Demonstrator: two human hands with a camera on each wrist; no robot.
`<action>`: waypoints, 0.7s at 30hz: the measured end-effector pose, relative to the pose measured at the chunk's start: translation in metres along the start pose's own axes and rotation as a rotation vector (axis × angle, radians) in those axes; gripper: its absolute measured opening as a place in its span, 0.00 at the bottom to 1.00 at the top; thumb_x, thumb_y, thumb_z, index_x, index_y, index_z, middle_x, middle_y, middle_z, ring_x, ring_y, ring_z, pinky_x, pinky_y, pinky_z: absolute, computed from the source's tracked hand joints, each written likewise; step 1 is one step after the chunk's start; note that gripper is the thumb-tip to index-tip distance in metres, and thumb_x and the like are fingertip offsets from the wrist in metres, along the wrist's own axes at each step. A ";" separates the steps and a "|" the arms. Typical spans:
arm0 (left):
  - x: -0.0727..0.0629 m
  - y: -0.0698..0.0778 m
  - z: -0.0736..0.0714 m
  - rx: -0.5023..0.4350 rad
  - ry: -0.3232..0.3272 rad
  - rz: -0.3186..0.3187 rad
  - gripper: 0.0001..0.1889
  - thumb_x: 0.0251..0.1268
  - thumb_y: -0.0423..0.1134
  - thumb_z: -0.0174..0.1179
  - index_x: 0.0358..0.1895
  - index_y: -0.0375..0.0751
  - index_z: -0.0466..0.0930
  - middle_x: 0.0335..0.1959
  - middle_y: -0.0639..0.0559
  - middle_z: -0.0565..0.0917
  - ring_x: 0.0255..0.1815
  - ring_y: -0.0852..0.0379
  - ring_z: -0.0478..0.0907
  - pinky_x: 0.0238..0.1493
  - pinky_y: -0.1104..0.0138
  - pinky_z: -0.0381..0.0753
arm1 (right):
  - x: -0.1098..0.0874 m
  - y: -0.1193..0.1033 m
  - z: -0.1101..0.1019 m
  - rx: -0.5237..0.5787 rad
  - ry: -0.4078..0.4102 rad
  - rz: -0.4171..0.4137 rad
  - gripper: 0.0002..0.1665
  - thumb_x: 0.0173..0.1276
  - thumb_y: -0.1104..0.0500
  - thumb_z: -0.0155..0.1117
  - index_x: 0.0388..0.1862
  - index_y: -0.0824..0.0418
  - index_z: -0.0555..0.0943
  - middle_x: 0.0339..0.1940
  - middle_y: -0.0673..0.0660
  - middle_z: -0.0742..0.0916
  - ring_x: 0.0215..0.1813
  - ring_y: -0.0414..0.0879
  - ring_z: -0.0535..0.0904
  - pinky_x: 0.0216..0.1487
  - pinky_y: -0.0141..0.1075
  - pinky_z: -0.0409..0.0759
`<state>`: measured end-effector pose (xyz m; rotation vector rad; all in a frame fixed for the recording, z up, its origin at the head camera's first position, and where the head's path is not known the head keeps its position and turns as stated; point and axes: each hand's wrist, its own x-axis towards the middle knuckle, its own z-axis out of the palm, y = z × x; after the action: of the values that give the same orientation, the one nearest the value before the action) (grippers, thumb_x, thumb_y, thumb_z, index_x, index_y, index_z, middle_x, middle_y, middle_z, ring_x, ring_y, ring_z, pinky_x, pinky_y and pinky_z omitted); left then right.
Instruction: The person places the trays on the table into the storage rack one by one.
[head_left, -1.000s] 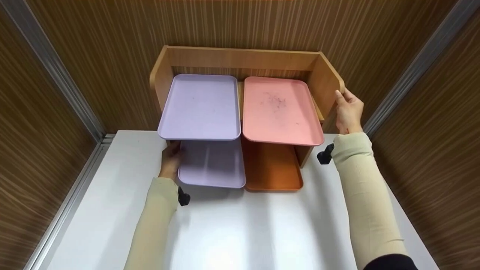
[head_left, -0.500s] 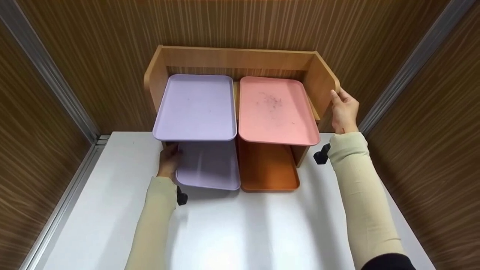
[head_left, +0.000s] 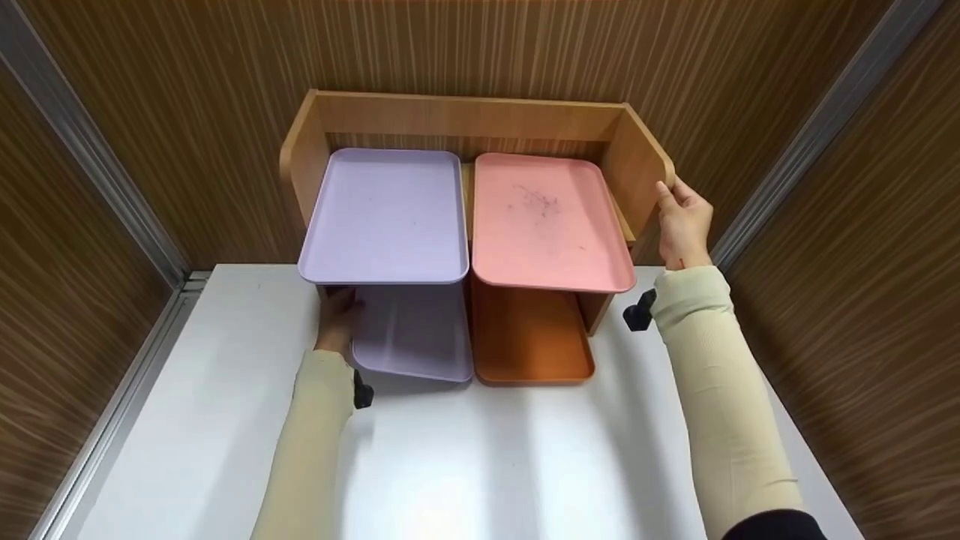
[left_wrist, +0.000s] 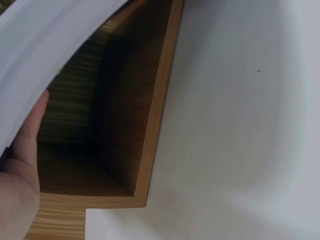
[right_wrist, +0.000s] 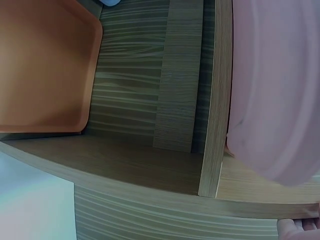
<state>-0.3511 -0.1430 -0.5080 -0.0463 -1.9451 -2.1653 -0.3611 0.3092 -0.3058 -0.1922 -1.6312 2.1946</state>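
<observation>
A wooden two-level shelf (head_left: 480,114) holds a lavender tray (head_left: 386,217) and a pink tray (head_left: 551,221) on top. Beneath them lie a second lavender tray (head_left: 412,337) at left and an orange tray (head_left: 532,337) at right. My left hand (head_left: 336,322) grips the lower lavender tray by its left edge, fingers partly in shadow; its front edge slants down toward the right. In the left wrist view that hand (left_wrist: 22,170) is against the pale tray's edge. My right hand (head_left: 684,225) pinches the front edge of the shelf's right side panel (head_left: 637,169).
The shelf stands on a white table (head_left: 442,457) against a wood-grain wall (head_left: 480,45). Similar wood-grain panels with metal strips rise on both sides. The upper trays overhang the lower ones at the front.
The lower lavender tray has tilted a little, its front right corner lower than before. The head view has shifted slightly. My right hand keeps its hold on the side panel.
</observation>
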 end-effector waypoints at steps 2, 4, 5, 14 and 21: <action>-0.002 0.004 0.001 -0.004 -0.022 -0.025 0.28 0.59 0.22 0.51 0.66 0.28 0.62 0.70 0.38 0.60 0.73 0.47 0.52 0.71 0.58 0.50 | -0.002 -0.002 0.001 0.009 -0.003 0.005 0.27 0.68 0.66 0.55 0.66 0.66 0.68 0.67 0.61 0.72 0.67 0.46 0.67 0.66 0.35 0.62; -0.003 0.006 0.001 0.019 -0.042 -0.049 0.28 0.60 0.23 0.51 0.67 0.30 0.61 0.70 0.37 0.60 0.73 0.46 0.52 0.70 0.57 0.51 | -0.003 -0.004 0.002 0.005 -0.010 0.007 0.27 0.68 0.66 0.55 0.66 0.66 0.67 0.67 0.61 0.72 0.67 0.46 0.67 0.67 0.35 0.62; -0.003 0.006 0.001 0.034 -0.052 -0.047 0.28 0.60 0.22 0.50 0.67 0.29 0.61 0.69 0.36 0.60 0.72 0.45 0.53 0.70 0.56 0.52 | -0.004 -0.005 0.002 0.008 -0.014 0.007 0.27 0.68 0.67 0.55 0.66 0.67 0.67 0.67 0.61 0.71 0.67 0.46 0.67 0.67 0.35 0.61; -0.001 -0.011 -0.006 0.135 -0.032 -0.034 0.28 0.60 0.22 0.47 0.67 0.34 0.64 0.69 0.42 0.64 0.71 0.51 0.57 0.70 0.59 0.54 | -0.006 -0.009 0.001 -0.011 -0.024 -0.020 0.27 0.68 0.66 0.56 0.66 0.67 0.67 0.67 0.62 0.71 0.68 0.46 0.66 0.67 0.34 0.60; -0.005 -0.019 -0.012 0.272 -0.032 -0.042 0.23 0.69 0.28 0.44 0.67 0.32 0.64 0.68 0.38 0.65 0.69 0.45 0.60 0.68 0.53 0.56 | -0.005 -0.005 0.002 0.014 -0.023 -0.006 0.27 0.68 0.66 0.56 0.66 0.67 0.68 0.67 0.61 0.71 0.68 0.46 0.66 0.67 0.34 0.61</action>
<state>-0.3483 -0.1523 -0.5289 0.0052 -2.2594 -1.9141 -0.3558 0.3070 -0.3009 -0.1588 -1.6262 2.2109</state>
